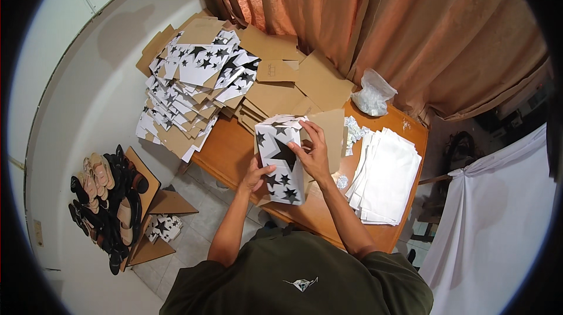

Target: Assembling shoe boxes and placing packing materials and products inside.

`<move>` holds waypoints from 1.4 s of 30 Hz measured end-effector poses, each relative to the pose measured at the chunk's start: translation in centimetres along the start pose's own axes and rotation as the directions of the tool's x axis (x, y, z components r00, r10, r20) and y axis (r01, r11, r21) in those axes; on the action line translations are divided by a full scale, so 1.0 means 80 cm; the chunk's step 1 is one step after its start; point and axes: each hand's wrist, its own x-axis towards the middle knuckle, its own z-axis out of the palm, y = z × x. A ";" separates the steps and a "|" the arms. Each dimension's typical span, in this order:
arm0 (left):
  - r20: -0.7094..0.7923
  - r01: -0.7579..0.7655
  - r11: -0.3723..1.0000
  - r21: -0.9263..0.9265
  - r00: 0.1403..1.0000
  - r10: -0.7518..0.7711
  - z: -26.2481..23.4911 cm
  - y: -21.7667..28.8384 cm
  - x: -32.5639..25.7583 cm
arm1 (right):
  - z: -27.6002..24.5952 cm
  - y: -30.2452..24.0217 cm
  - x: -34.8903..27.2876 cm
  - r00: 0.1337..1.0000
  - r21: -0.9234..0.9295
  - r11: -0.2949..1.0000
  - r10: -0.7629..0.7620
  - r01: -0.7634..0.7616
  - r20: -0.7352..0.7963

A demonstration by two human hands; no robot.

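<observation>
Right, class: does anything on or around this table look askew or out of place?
Yes. The stack of flat star-printed box blanks has slumped, fanning over the wooden table's far-left edge. Another star-printed piece lies on the floor beside the sandals.

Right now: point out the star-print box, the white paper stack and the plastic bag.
star-print box (281, 162): head view, front panel.
white paper stack (388, 177): head view, top sheet.
plastic bag (373, 95): head view, crumpled middle.

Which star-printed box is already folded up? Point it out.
The star-printed box held between the left hand and right hand over the table. It is folded up; the pile of star-printed sheets lies flat.
</observation>
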 end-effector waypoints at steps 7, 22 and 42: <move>-0.125 0.409 0.831 0.377 0.911 -0.392 0.006 0.022 -0.034 | -0.018 -0.030 -0.006 0.935 -0.291 0.949 -0.015 0.125 0.355; -0.052 -0.122 0.504 0.855 0.947 0.318 -0.040 0.024 -0.086 | 0.070 0.050 -0.076 0.843 -0.500 0.836 0.091 0.225 0.530; -0.221 0.051 0.521 0.852 0.938 0.269 -0.073 -0.023 -0.056 | -0.079 0.118 -0.102 0.971 -0.718 0.672 0.238 -0.181 -0.022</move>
